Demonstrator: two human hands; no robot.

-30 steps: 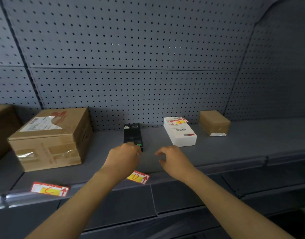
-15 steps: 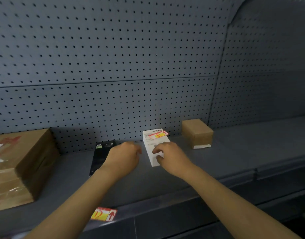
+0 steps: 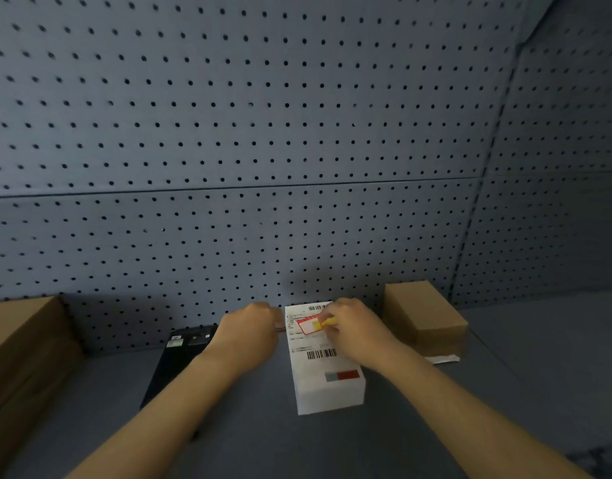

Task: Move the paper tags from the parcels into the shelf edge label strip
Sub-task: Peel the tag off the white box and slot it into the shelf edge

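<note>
Four parcels on one shelf

Two brown boxes (image 3: 424, 316) (image 3: 21, 354), one white box (image 3: 327, 385), one black box (image 3: 175, 368), one paper tag (image 3: 309, 324).

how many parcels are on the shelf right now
4. A large brown box at the far left, cut off by the frame; a black box under the left arm; a white box between the hands; a small brown box right. Others may be outside view.

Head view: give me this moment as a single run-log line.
step: picking tag | right hand: grip on red-yellow paper tag atop white parcel | left hand: at parcel's left edge | strip: out of view
</note>
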